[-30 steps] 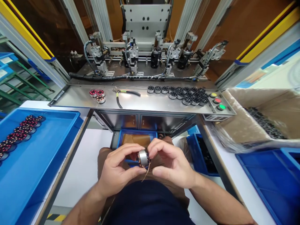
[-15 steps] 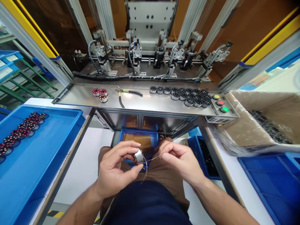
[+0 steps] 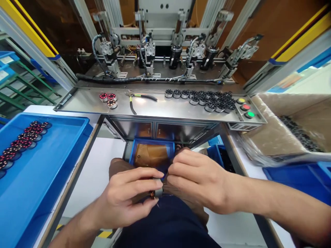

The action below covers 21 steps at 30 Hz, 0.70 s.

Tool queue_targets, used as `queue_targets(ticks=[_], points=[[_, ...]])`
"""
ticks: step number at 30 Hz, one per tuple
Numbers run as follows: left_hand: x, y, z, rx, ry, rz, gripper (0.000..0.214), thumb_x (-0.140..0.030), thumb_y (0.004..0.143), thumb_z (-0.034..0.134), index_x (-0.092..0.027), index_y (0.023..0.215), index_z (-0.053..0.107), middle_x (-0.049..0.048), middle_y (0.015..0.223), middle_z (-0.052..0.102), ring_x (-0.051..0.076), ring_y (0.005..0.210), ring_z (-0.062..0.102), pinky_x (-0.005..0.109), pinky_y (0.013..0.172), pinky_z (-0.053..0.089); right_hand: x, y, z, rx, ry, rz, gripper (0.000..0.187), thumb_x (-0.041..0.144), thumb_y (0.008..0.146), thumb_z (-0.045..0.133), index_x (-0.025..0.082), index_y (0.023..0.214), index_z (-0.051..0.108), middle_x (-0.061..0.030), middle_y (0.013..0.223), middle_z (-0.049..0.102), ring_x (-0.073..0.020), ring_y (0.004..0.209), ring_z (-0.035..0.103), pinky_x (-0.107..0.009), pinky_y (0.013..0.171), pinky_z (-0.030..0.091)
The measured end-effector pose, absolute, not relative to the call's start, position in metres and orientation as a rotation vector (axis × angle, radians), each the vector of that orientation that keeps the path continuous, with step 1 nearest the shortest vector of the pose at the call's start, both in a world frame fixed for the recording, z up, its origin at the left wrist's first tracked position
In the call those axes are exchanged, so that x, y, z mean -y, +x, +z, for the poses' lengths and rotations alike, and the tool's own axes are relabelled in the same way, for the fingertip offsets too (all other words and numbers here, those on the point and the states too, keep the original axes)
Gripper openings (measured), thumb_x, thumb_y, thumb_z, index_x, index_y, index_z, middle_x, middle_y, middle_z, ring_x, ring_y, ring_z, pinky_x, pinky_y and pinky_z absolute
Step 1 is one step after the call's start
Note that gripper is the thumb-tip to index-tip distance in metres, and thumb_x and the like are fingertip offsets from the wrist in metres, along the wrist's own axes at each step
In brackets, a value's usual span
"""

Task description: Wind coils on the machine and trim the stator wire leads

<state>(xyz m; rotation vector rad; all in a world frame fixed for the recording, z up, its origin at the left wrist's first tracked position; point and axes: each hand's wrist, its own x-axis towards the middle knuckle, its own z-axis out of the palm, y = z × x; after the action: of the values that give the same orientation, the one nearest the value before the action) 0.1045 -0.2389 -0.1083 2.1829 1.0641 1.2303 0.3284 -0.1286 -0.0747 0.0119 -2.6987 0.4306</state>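
Over my lap, my left hand (image 3: pixel 124 199) pinches a small round motor stator (image 3: pixel 157 192) with a metal rim and copper windings, mostly hidden by my fingers. My right hand (image 3: pixel 196 179) meets it from the right, fingers pressed together at the stator's edge; a thin copper wire end pokes out below. Beneath the hands sits a small blue bin (image 3: pixel 152 155) with a brown lining.
A steel shelf (image 3: pixel 155 110) carries three wound stators (image 3: pixel 108 100), pliers (image 3: pixel 137 100), several bare black cores (image 3: pixel 204 98) and three coloured buttons (image 3: pixel 245 107). A blue tray (image 3: pixel 51 165) at left holds several wound stators (image 3: pixel 20 144). A cardboard box (image 3: pixel 289 131) stands right.
My right hand, which had drawn a wire out to the right, has come back against the stator. Both hands have dropped lower toward my lap.
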Motion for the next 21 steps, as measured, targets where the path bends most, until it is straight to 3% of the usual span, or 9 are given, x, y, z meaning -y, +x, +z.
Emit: queue_targets(ticks=[3,6,9,12,15,19,21], points=[[0.242,0.100,-0.111,-1.072,2.110,1.237,0.044,-0.001,0.073,0.076,-0.016,0.113,0.066,0.0134,0.114,0.075,0.020,0.101,0.074,0.025,0.090,0.062,0.120,0.338,-0.073,2.718,0.008,0.269,0.033,0.011,0.100,0.036,0.012,0.089,0.067,-0.0106,0.077,0.066,-0.0220,0.075,0.055,-0.037,0.066,0.044],[0.242,0.100,-0.113,-1.190,2.127,1.286,0.045,-0.002,0.073,0.075,-0.016,0.114,0.066,0.0132,0.113,0.075,0.020,0.101,0.074,0.026,0.092,0.060,0.121,0.338,-0.068,2.623,-0.149,0.270,0.016,0.023,0.100,0.054,0.012,0.100,0.065,-0.0115,0.087,0.068,-0.0214,0.080,0.058,-0.036,0.068,0.045],[0.240,0.103,-0.115,-1.326,2.184,1.347,0.042,-0.002,0.074,0.074,-0.015,0.113,0.067,0.0139,0.113,0.075,0.019,0.101,0.074,0.025,0.094,0.059,0.133,0.322,-0.069,2.549,-0.132,0.312,0.038,0.047,0.095,0.061,0.010,0.095,0.065,-0.0121,0.083,0.066,-0.0210,0.074,0.055,-0.036,0.064,0.043],[0.239,0.105,-0.116,-1.397,2.212,1.383,0.039,-0.003,0.075,0.073,-0.015,0.111,0.068,0.0136,0.111,0.076,0.018,0.100,0.074,0.023,0.092,0.059,0.144,0.302,-0.078,2.562,-0.092,0.270,0.028,0.032,0.096,0.056,0.012,0.077,0.063,-0.0076,0.071,0.059,-0.0188,0.065,0.046,-0.035,0.059,0.036],[0.244,0.097,-0.115,-1.392,2.167,1.379,0.039,-0.003,0.074,0.074,-0.017,0.110,0.069,0.0125,0.112,0.076,0.018,0.098,0.075,0.022,0.091,0.059,0.146,0.293,-0.083,2.625,0.018,0.288,0.021,0.010,0.092,0.048,0.012,0.078,0.064,-0.0067,0.072,0.058,-0.0184,0.066,0.042,-0.035,0.062,0.034],[0.261,0.072,-0.118,-1.361,1.898,1.354,0.042,-0.004,0.073,0.077,-0.024,0.110,0.071,0.0074,0.112,0.077,0.019,0.100,0.075,0.023,0.086,0.061,0.120,0.285,-0.076,2.747,0.193,0.269,0.032,0.012,0.098,0.037,0.013,0.084,0.066,-0.0064,0.073,0.060,-0.0192,0.066,0.043,-0.036,0.063,0.033],[0.270,0.061,-0.123,-1.344,1.676,1.438,0.042,-0.005,0.075,0.077,-0.028,0.110,0.072,0.0062,0.112,0.077,0.021,0.105,0.073,0.023,0.079,0.062,0.092,0.268,-0.074,2.770,0.135,0.224,0.031,0.017,0.100,0.041,0.016,0.084,0.067,-0.0065,0.074,0.063,-0.0195,0.069,0.049,-0.035,0.066,0.037]])
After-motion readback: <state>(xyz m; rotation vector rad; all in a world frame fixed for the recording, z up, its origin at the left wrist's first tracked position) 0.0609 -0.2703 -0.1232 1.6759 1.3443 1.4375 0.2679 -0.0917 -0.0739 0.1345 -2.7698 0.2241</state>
